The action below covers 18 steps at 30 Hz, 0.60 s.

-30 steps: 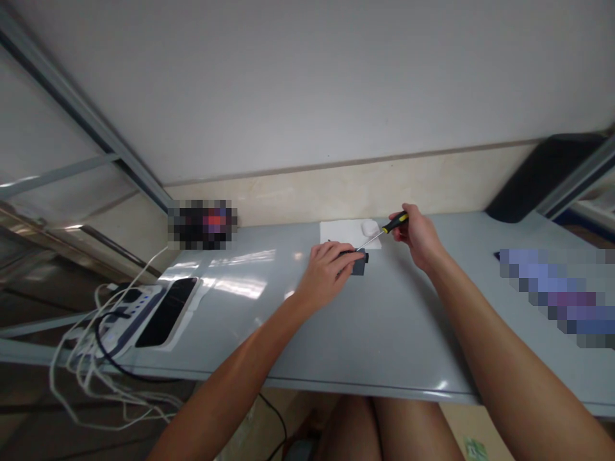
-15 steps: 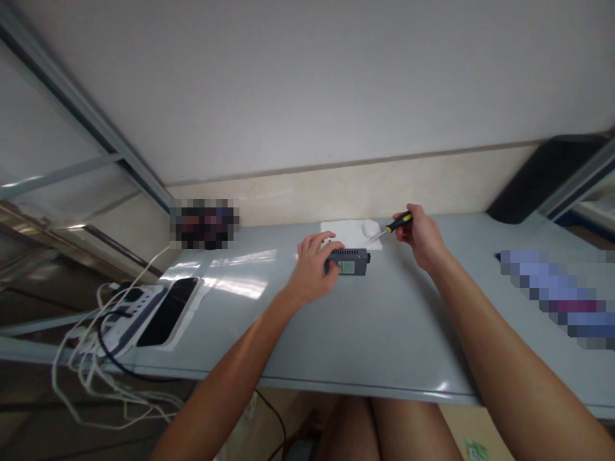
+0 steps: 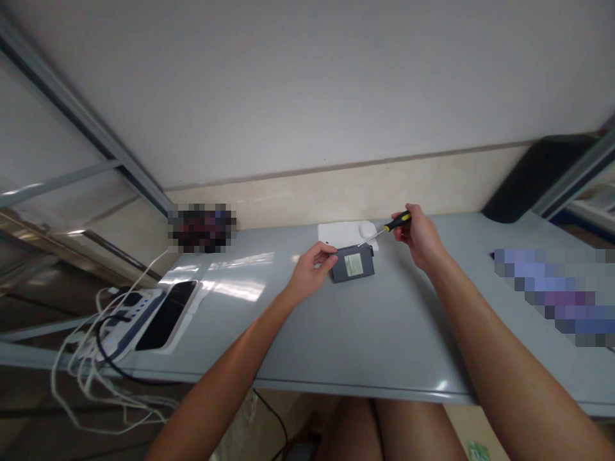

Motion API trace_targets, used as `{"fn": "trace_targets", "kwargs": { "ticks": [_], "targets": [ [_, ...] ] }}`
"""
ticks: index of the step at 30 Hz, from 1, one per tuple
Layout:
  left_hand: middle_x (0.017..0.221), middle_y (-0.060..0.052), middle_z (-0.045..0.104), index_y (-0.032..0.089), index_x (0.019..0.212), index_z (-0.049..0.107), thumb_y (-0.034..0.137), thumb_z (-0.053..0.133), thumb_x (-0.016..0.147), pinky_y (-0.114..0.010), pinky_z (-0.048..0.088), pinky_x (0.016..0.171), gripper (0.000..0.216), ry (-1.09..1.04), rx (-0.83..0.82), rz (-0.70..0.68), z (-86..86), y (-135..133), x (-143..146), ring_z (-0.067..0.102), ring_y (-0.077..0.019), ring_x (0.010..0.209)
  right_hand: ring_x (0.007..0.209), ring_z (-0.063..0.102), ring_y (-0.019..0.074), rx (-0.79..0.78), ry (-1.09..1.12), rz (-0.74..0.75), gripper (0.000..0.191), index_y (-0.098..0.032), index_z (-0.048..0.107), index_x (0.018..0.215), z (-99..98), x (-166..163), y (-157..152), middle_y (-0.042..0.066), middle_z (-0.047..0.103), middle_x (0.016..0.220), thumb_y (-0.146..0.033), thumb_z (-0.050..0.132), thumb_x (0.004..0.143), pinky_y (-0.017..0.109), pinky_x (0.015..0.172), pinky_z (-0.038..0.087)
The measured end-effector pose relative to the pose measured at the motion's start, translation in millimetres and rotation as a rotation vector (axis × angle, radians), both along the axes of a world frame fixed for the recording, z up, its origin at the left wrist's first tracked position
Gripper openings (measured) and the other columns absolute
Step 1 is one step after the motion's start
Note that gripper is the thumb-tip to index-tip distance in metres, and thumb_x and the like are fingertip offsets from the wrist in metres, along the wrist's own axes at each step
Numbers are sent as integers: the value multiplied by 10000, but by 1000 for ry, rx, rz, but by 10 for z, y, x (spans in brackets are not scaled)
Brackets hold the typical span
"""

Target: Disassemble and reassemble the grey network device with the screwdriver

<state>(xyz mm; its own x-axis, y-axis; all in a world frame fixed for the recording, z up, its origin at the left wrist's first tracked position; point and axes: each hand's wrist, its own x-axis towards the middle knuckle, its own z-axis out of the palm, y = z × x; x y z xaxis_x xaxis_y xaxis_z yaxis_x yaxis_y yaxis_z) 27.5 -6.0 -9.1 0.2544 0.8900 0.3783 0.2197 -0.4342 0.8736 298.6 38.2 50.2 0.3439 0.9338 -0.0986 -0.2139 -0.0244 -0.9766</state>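
Grasp of a dark grey box point(image 3: 366, 262) above or on a table point(image 3: 384, 346). The left hand point(image 3: 310, 272) pinches the box at its upper left corner: the thumb lies across the near face, the index finger along the top edge, the gap between them narrow and filled by the box. Most of the box extends to the right of these fingers, its pale label point(image 3: 354, 264) uncovered and facing the person. Whether its lower edge meets the table cannot be told. The right hand point(image 3: 420, 240) has its fingers closed around the handle of a screwdriver point(image 3: 390, 226); the shaft slopes down and left, its tip at the box's slotted top edge, contact uncertain. Behind the box lies a white sheet point(image 3: 336, 232) bearing a small white object point(image 3: 368, 230). Far left: a phone point(image 3: 169, 315) beside a power strip point(image 3: 129, 323).
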Motion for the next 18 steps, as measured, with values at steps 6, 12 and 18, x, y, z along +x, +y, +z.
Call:
{"fn": "trace_targets", "kwargs": {
  "ticks": [6, 12, 18],
  "targets": [
    [1017, -70, 769, 179, 1077, 742, 417, 711, 1011, -318, 563, 862, 248, 53, -28, 119, -41, 89, -21, 702, -196, 915, 452, 456, 127, 14, 9, -8, 406, -190, 686, 808, -9, 33, 19, -1, 545, 521, -454, 513, 1062, 241, 461, 389],
    [877, -25, 734, 166, 1037, 745, 344, 666, 1030, -280, 478, 736, 195, 177, -50, 174, -45, 106, -53, 638, -174, 798, 455, 458, 124, -2, 20, -22, 390, -175, 703, 824, 19, 23, 6, 1, 550, 506, -391, 485, 1065, 232, 463, 381],
    [906, -43, 758, 176, 959, 765, 319, 630, 1052, -323, 526, 860, 218, 324, -19, 172, -49, 96, -44, 677, -209, 893, 460, 461, 126, 3, 19, -25, 406, -181, 699, 807, 24, 22, 3, 0, 544, 508, -421, 498, 1066, 233, 465, 389]
  ]
}}
